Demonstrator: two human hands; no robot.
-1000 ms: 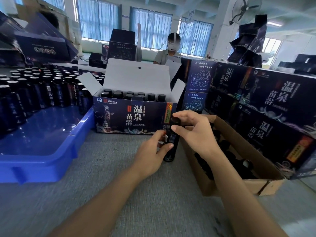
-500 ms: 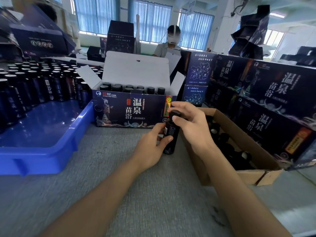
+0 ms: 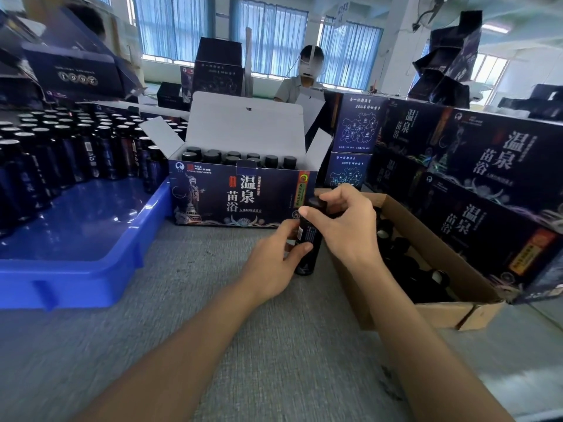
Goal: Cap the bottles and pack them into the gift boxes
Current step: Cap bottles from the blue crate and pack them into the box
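While the dark bottle (image 3: 307,239) stands near upright on the grey table (image 3: 198,300), your left hand (image 3: 274,263) grips its body and your right hand (image 3: 344,226) pinches the cap (image 3: 318,203). It looks stiff, smooth, probably breakable: hold it mid-body, at the label. The open gift box (image 3: 240,196) sits at eleven o'clock, the cardboard carton (image 3: 411,214) at three, the blue tray (image 3: 76,269) at nine.

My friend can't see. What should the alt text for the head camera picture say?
A person caps an upright dark bottle: the left hand grips its body, the right hand pinches the cap on top. Behind it stands an open gift box holding capped bottles.
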